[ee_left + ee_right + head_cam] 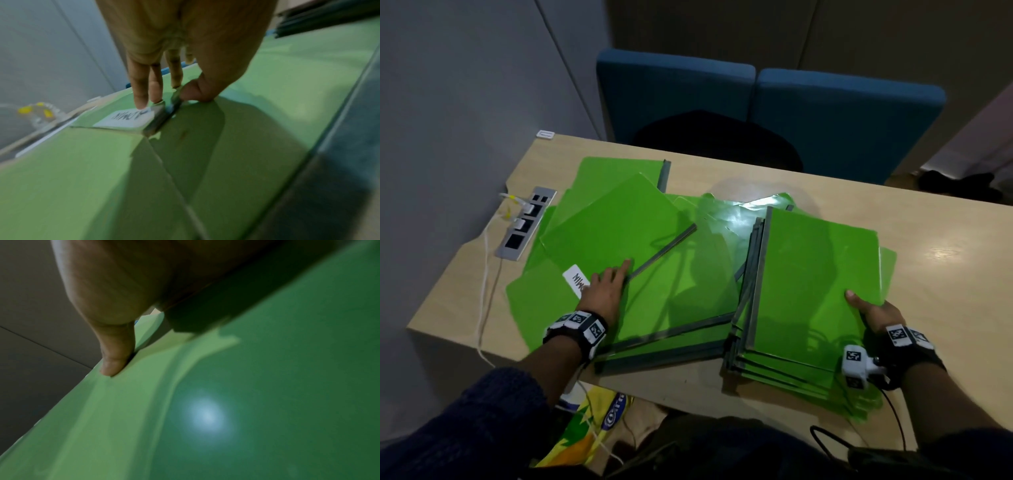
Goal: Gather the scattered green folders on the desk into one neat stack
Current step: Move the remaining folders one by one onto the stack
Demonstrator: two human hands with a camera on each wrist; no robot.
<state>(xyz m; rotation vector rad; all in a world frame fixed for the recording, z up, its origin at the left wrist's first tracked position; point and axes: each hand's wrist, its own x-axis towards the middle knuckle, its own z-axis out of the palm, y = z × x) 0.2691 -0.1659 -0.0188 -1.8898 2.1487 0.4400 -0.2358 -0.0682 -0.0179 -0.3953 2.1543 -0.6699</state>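
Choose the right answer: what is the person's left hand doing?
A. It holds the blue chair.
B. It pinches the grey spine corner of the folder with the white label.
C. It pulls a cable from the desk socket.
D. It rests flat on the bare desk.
B: the left hand pinches the grey spine corner of the labelled folder, its thumb against the spine near the white label.

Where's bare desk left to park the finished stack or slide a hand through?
Bare desk shows right of the stack under the right hand, along the far edge toward the blue chairs, and in a near-left strip beside the white cable. Crowded: loose folders fill left and centre up to the socket strip, where the left hand works.
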